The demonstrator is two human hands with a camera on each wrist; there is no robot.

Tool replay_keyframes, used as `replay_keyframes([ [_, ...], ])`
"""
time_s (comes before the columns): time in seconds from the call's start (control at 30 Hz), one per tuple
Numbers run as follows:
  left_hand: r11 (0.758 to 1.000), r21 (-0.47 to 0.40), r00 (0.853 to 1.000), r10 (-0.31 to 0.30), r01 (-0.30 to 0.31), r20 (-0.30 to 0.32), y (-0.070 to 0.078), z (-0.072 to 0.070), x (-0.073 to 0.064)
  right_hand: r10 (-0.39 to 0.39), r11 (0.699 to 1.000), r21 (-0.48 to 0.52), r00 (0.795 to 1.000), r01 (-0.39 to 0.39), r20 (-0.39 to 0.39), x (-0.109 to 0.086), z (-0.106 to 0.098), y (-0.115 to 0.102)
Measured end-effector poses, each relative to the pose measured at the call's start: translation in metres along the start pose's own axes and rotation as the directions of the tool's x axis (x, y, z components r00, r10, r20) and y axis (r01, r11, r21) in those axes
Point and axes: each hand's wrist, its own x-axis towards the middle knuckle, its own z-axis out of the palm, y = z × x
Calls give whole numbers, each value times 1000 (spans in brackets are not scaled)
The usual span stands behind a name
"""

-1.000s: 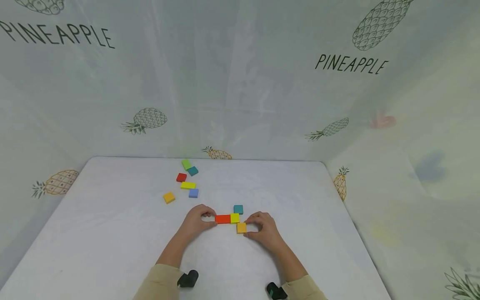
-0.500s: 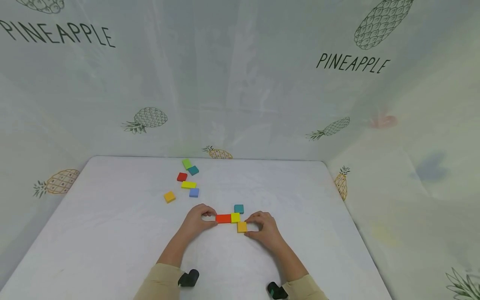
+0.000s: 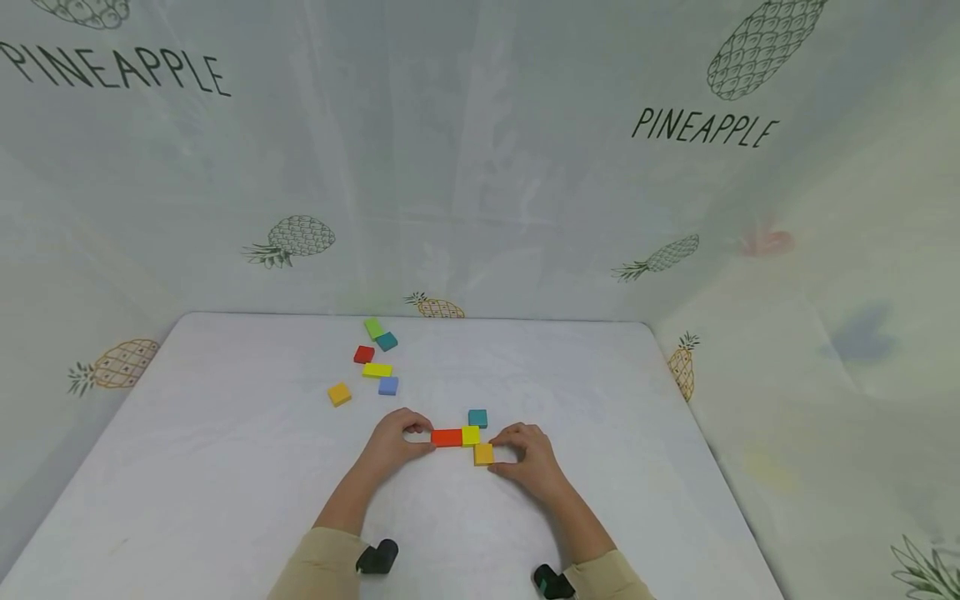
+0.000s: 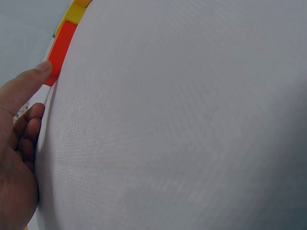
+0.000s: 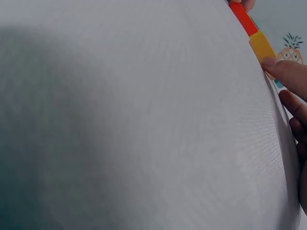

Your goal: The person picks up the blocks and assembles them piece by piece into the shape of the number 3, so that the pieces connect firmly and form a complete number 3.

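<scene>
A red rectangular block [image 3: 446, 437] lies flat on the table, its left end between the thumb and index finger of my left hand [image 3: 391, 440]. Against its right end sits a small yellow block [image 3: 470, 436]. An orange square block [image 3: 483, 454] is just below and right of the yellow one, and my right hand [image 3: 528, 461] pinches it at its right edge. Behind the yellow block is a teal block [image 3: 477, 418]. In the left wrist view, the left thumb [image 4: 44, 67] presses the red block's near side; in the right wrist view, the right thumb [image 5: 271, 62] rests on the orange block.
Farther back on the white table [image 3: 225, 467] lie several loose blocks: orange [image 3: 339, 394], blue [image 3: 387, 386], long yellow [image 3: 377, 370], dark red [image 3: 363, 354], teal [image 3: 386, 341] and green [image 3: 372, 328]. A pineapple-printed sheet [image 3: 480, 167] hangs behind the table's far edge.
</scene>
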Motion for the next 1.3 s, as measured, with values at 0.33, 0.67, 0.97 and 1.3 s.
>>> replay_keyframes([
  [0.33,1000,9,1000,1,-1,6,-1,1,1,18,1000,5,1000,-18,-6,-1,1,-1],
  [0.67,1000,9,1000,1,-1,6,1,0,1,25,1000,1,1000,-25,-2,-1,-1,-3],
  [0.97,1000,12,1000,-6,6,4,2,0,1,12,1000,13,1000,-12,6,-1,-3,-3],
  [1.3,1000,7,1000,-18,18,11,1,0,-1,57,996,68,998,-59,29,-1,-4,-4],
])
